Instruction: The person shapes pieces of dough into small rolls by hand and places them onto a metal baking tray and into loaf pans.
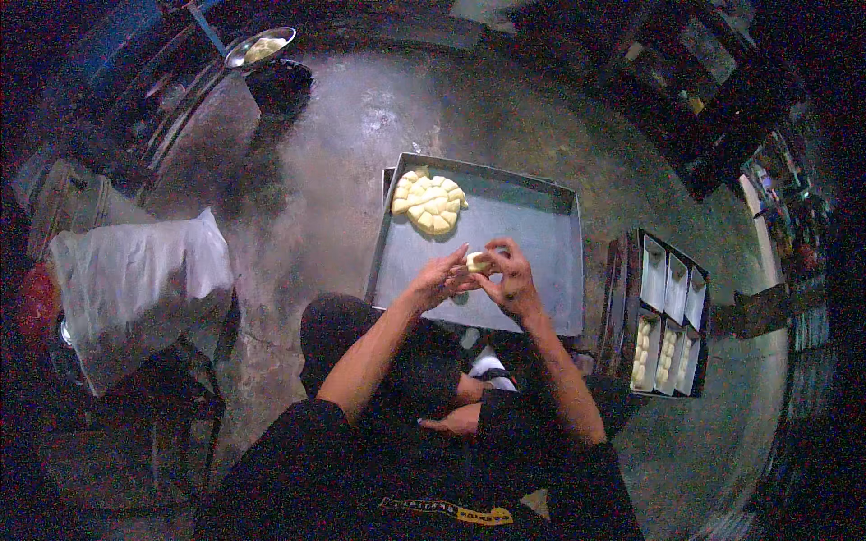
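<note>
Both hands meet over a shallow rectangular metal tray (pixel 528 239) in front of me. Between them is a small pale piece of dough (pixel 477 262). My right hand (pixel 511 281) curls its fingers around the dough from the right. My left hand (pixel 440 278) supports it from the left with its fingers against it. The dough's underside is hidden by the fingers. In the tray's far left corner lies a clump of cut dough pieces (pixel 429 202), pressed close together in a rough round.
To the right stands a rack of narrow loaf tins (pixel 677 288); the nearer tins hold rows of dough pieces (pixel 666 359). A cloth-like whitish sheet (pixel 144 279) covers something on the left. At the far left, a metal bowl (pixel 262 47) sits on a dark stand.
</note>
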The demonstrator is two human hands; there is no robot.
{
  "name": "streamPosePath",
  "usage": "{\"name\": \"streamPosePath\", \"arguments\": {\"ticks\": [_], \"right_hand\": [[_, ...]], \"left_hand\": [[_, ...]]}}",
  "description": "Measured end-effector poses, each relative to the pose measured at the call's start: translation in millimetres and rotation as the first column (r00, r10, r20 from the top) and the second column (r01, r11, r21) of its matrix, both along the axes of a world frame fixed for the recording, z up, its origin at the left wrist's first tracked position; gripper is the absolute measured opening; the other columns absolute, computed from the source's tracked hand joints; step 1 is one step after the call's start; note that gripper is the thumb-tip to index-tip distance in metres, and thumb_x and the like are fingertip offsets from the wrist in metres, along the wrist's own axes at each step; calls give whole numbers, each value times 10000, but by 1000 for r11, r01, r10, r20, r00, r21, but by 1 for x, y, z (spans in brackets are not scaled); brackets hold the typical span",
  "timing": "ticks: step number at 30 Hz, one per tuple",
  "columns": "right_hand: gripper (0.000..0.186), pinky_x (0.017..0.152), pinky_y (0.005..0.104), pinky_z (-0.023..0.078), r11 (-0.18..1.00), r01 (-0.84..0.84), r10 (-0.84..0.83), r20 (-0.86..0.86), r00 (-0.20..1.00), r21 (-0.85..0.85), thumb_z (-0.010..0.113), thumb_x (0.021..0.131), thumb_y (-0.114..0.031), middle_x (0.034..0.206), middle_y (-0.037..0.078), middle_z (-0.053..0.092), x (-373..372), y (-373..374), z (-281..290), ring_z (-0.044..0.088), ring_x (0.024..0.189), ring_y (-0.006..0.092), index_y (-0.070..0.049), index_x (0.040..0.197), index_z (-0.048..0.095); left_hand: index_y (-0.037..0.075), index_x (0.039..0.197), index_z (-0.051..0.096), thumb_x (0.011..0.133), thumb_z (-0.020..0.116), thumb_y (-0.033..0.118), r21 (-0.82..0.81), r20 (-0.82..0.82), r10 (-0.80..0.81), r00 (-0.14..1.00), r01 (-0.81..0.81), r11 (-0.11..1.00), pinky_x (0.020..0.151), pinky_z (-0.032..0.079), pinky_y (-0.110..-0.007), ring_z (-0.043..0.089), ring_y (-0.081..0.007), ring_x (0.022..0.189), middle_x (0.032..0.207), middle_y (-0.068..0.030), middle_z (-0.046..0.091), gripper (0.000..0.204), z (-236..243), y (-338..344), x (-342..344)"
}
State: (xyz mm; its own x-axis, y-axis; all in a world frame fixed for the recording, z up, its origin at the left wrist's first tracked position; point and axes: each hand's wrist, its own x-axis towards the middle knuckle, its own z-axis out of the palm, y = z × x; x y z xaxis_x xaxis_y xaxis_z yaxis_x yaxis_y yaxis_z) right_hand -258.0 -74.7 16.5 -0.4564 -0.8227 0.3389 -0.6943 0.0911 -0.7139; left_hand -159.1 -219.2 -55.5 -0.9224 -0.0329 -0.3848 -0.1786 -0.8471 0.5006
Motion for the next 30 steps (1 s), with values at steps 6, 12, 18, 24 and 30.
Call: {"name": "streamPosePath", "arguments": {"ticks": [6, 12, 18, 24, 30], "right_hand": [[162, 726, 386, 524, 999, 4, -6, -57, 998, -34, 669, 829, -109, 965, 164, 614, 43, 29, -13, 639, 888, 317, -31, 963, 621], [168, 511, 289, 448, 948, 280, -318, 495, 809, 152, 707, 825, -170, 671, 64, 638, 36, 51, -13, 556, 557, 104, -44, 864, 603], [171, 607, 266, 481, 941, 308, -337, 449, 828, 138, 700, 826, -158, 776, 91, 665, -3, 65, -86, 604, 667, 141, -55, 962, 689], [243, 722, 339, 524, 965, 258, -250, 141, 958, -37, 682, 834, -189, 887, 116, 684, 19, 52, -27, 662, 824, 246, -91, 1056, 696], [187, 718, 353, 522, 932, 299, -345, 253, 904, 204, 705, 808, -177, 894, 140, 680, 22, 53, -26, 667, 834, 268, -46, 941, 687]], "left_hand": [[26, 973, 610, 920, 608, 285, -266, -60, -14, 998, -2, 964, 538, 484, -229, 620, -135, 660, 837, -53, 653, 264, -25, 13, 7], [24, 962, 647, 831, 724, 184, -766, -166, -160, 973, -25, 642, 695, 538, -280, 644, -129, 765, 867, -54, 677, 220, -6, 25, 10], [19, 868, 661, 810, 742, 165, -861, -149, -104, 983, -77, 502, 623, 522, -253, 639, -109, 710, 817, -69, 683, 177, 14, 46, 4], [-14, 966, 609, 923, 608, 257, -705, -108, -28, 994, -57, 707, 642, 555, -267, 655, -146, 696, 894, -131, 677, 274, -12, 29, 4], [-37, 1143, 552, 976, 506, 231, -329, 5, -260, 966, 247, 912, 764, 590, -347, 675, -230, 790, 1032, -175, 631, 318, -10, 29, 4]]}}
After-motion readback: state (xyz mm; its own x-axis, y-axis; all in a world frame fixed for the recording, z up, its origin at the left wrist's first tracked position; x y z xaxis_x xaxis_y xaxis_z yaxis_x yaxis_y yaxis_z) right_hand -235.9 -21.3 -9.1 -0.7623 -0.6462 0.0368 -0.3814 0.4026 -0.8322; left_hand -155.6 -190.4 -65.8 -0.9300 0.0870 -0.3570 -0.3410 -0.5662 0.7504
